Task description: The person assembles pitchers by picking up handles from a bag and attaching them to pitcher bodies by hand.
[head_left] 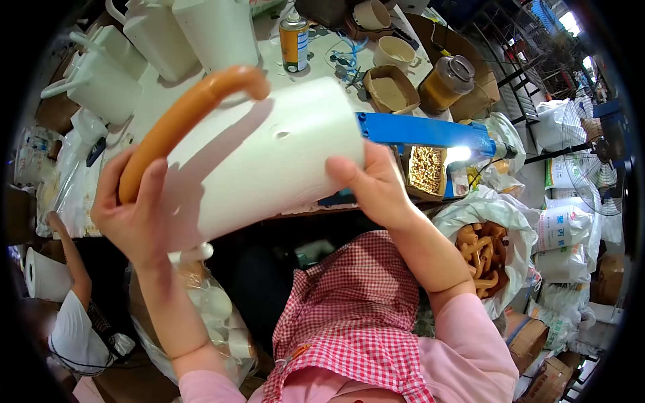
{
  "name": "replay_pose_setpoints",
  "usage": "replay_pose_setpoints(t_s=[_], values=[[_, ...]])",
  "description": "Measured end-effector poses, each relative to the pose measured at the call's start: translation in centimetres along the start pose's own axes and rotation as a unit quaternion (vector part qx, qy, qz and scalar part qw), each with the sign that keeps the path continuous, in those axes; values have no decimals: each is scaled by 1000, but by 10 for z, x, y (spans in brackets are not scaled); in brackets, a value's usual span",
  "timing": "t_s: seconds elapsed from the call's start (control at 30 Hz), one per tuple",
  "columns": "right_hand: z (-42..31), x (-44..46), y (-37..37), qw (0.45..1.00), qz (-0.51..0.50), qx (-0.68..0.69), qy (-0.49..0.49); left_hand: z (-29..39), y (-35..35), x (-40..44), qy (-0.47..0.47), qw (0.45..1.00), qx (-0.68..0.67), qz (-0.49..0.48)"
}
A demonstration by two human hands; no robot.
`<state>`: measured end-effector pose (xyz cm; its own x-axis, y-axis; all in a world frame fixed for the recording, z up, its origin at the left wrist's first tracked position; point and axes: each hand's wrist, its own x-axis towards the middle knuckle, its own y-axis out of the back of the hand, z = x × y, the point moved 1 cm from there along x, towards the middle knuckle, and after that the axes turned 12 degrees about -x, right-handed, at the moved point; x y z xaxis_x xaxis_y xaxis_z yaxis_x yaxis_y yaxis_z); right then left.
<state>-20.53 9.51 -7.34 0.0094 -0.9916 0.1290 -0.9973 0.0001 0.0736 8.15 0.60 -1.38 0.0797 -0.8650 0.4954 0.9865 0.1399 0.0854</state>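
Note:
A white plastic container (269, 154) lies tilted on its side in the air in front of me, with a small hole mark on its upper face. My left hand (134, 198) is closed around the lower end of an orange-brown curved handle (188, 121) and also touches the container's left end. The handle's other end hooks over near the container's wall; whether it is joined there I cannot tell. My right hand (376, 185) grips the container's right end, thumb on its outer side. Just behind that hand is a blue machine arm (430, 131).
White jugs (215, 33) stand at the table's back left, beside a spray can (293, 41). A box of small brass-coloured pieces (426, 170) is right of the machine. Below it, a bag holds orange handles (482, 258). Another person's arm (72, 262) shows at the far left.

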Motion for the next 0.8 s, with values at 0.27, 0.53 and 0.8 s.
replay_pose_setpoints(t_s=[0.27, 0.53, 0.8], values=[[27, -3, 41, 980, 158, 108, 58, 9, -88, 19, -81, 993, -53, -63], [28, 2, 42, 983, 158, 97, 1, -8, -101, 29, -21, 995, -48, -79], [15, 0, 44, 986, 150, 54, -46, 22, -139, 44, -141, 885, 360, -261]])
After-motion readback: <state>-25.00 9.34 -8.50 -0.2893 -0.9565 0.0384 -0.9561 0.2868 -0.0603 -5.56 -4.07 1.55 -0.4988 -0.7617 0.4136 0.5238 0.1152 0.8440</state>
